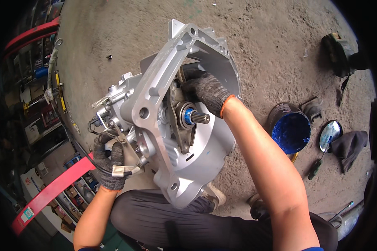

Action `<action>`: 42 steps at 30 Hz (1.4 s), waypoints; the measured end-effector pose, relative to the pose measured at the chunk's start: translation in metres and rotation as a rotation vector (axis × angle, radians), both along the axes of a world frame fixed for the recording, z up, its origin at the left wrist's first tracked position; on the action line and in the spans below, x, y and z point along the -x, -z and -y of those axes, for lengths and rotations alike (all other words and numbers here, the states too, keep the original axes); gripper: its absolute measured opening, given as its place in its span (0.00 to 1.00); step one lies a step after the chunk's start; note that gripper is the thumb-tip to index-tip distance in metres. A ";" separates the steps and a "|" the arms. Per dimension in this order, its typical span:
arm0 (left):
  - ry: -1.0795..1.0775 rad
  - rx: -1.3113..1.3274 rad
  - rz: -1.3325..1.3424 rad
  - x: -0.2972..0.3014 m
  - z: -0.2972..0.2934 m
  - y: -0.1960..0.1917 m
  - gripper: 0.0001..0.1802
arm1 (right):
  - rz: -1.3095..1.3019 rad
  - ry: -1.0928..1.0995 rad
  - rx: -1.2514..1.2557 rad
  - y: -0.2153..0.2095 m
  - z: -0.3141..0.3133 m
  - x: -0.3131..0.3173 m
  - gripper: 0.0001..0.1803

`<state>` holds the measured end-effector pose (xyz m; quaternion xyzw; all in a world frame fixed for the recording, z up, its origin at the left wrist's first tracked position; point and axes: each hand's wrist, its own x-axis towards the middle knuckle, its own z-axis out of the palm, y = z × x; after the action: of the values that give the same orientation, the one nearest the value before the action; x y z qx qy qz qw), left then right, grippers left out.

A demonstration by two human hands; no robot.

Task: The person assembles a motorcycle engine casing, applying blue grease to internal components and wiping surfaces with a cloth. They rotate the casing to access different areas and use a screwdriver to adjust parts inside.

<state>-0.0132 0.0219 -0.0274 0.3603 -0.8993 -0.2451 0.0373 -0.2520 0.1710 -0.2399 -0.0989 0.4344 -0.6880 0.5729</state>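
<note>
A silver gearbox stands tilted before me, its bell housing open toward the right. Inside it, a metal clutch release fork lies behind a release bearing, and a splined input shaft smeared with blue grease pokes through. My right hand, in a dark knit glove, reaches into the housing and grips the fork's upper end; its fingertips are partly hidden. My gloved left hand is curled by the gearbox's left side, beside a bracket and a black cable with a pale tag. What its fingers hold is hidden.
On the concrete at right stand a tub of blue grease, a round grease-smeared dish, a green-handled screwdriver, a dark cloth and a black cordless tool. Red metal arms and cluttered shelves line the left.
</note>
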 end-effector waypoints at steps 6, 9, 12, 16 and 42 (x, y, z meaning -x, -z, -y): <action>-0.023 -0.109 -0.033 0.010 -0.010 0.003 0.18 | -0.008 -0.052 -0.093 -0.016 -0.008 0.015 0.07; 0.049 -0.009 -0.017 0.003 0.002 0.014 0.18 | -0.379 -0.432 -0.403 -0.034 -0.026 0.044 0.09; -0.024 -0.123 -0.074 -0.001 0.002 0.006 0.17 | -1.203 -0.771 -0.314 -0.106 -0.097 0.095 0.17; 0.037 0.001 0.021 -0.007 0.008 -0.005 0.16 | -0.988 -0.400 -0.737 -0.204 -0.224 0.152 0.17; 0.140 -0.098 -0.143 0.025 -0.009 0.016 0.14 | -1.099 -0.125 -1.192 -0.013 -0.337 -0.072 0.25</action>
<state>-0.0381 0.0304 -0.0436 0.2798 -0.9041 -0.3160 0.0665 -0.1805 0.5077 -0.2270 -0.1251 0.9406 -0.1612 0.2714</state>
